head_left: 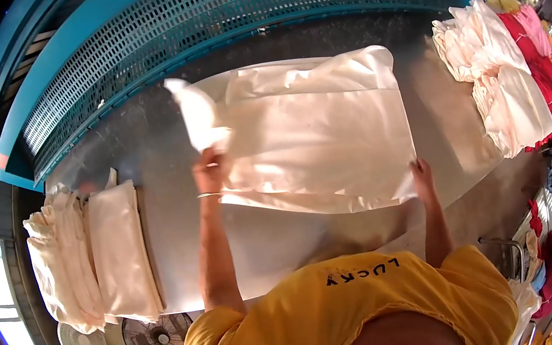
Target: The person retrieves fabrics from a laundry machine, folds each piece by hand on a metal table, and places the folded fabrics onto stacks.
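Note:
A cream-white cloth, folded into a broad rectangle, lies on the grey metal table before me. My left hand pinches it at the left edge. Beyond that hand a narrow flap of the cloth stands raised and is blurred. At the near right corner, my right hand has its fingers closed on the cloth. The far edge shows a creased fold, and wrinkles run along the near edge.
Folded cream cloths are stacked at the table's left end. More cream cloth bundles lie at the right, beside red cloths. A blue machine with a perforated guard borders the far side. Fans stand at lower left.

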Demonstrator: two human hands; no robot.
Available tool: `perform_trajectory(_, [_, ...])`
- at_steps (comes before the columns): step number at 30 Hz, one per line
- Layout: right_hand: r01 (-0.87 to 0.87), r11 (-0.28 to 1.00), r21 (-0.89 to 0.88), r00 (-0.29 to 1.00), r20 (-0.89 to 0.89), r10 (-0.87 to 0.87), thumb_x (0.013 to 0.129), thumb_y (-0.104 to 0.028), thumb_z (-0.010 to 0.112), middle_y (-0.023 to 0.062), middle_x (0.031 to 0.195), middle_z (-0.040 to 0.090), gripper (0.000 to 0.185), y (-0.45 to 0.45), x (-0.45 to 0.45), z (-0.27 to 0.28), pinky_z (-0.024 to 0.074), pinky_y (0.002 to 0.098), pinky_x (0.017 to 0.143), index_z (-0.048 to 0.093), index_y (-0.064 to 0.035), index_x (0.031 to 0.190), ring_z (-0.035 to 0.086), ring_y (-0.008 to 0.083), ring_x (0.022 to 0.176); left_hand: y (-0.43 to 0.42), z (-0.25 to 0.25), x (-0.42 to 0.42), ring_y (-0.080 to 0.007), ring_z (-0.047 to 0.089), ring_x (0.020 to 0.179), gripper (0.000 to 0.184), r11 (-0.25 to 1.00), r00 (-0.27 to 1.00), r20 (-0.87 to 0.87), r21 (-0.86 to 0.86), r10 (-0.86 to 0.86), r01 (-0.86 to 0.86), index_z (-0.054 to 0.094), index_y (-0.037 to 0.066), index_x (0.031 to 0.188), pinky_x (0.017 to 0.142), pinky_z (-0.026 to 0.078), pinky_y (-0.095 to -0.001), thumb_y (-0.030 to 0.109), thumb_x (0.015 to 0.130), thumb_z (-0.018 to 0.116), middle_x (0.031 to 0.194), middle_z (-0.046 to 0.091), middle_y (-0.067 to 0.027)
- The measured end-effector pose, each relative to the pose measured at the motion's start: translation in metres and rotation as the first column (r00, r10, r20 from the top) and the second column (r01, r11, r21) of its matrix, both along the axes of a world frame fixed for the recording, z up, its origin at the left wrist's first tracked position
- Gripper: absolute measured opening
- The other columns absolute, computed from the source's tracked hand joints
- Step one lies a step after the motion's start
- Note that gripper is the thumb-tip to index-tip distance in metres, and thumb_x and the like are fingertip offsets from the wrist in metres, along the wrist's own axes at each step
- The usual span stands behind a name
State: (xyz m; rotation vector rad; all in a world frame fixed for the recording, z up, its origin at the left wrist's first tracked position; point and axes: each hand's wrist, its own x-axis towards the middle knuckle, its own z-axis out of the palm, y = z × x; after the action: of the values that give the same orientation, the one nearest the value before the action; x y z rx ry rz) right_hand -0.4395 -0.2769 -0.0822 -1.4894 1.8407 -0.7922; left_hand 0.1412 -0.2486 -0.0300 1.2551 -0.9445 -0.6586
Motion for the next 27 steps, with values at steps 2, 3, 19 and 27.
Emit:
perform_trajectory(2, [0.042, 0.995, -0.089, 0.784, 0.62, 0.022, 0.078, -0.013, 0.055, 0.0021, 0.075, 0.056, 0.022, -0.032, 0.053, 0.032, 0.0447, 0.026, 0.06, 0.058, 0.0006, 0.095, 0.053, 0.0106, 0.067, 0.01, 0.036, -0.092, -0.0144, 0.053, 0.072, 0.032, 0.935, 0.795, 0.492, 0.209, -0.354, 0.286, 0.062, 0.015, 0.099, 0.064, 0.044, -0.0259, 0.004, 0.069, 0.057, 0.08, 0.058, -0.0042])
perform_trajectory(3, [0.072, 0.981, -0.18, 0.621, 0.777, 0.097, 0.079, -0.01, 0.057, -0.0018, 0.073, 0.054, 0.02, -0.04, 0.104, 0.075, 0.0434, 0.0232, 0.054, 0.058, -0.0013, 0.097, 0.053, 0.0073, 0.065, 0.022, 0.031, -0.132, -0.0186, 0.055, 0.079, 0.042, 0.9, 0.545, 0.718, 0.319, -0.434, 0.297, 0.059, 0.016, 0.107, 0.072, 0.046, -0.0304, 0.008, 0.066, 0.063, 0.089, 0.058, -0.0054])
perform_trajectory(19, [-0.41, 0.876, 0.253, 0.609, 0.791, 0.056, 0.074, -0.054, 0.058, 0.0094, 0.086, 0.06, 0.058, -0.104, 0.197, 0.05, 0.0523, 0.0313, 0.052, 0.051, -0.0042, 0.105, 0.061, 0.0192, 0.074, 0.153, 0.005, -0.19, -0.0125, 0.054, 0.07, 0.024, 0.816, 0.771, -0.312, 0.385, 0.555, -0.432, 0.059, 0.0, 0.088, 0.059, 0.045, -0.0266, 0.023, 0.08, 0.061, 0.083, 0.059, -0.0067])
perform_trajectory(27, [-0.436, 0.882, -0.177, 0.612, 0.661, 0.435, 0.077, -0.017, 0.06, 0.0058, 0.089, 0.059, 0.029, -0.127, 0.441, 0.137, 0.0432, 0.0249, 0.071, 0.058, -0.001, 0.102, 0.055, 0.0153, 0.081, 0.145, 0.068, -0.041, -0.0104, 0.051, 0.06, 0.021, 0.852, 0.681, -0.513, 0.337, 0.523, -0.4, 0.061, -0.002, 0.079, 0.054, 0.041, -0.025, 0.017, 0.07, 0.061, 0.069, 0.057, -0.0039])
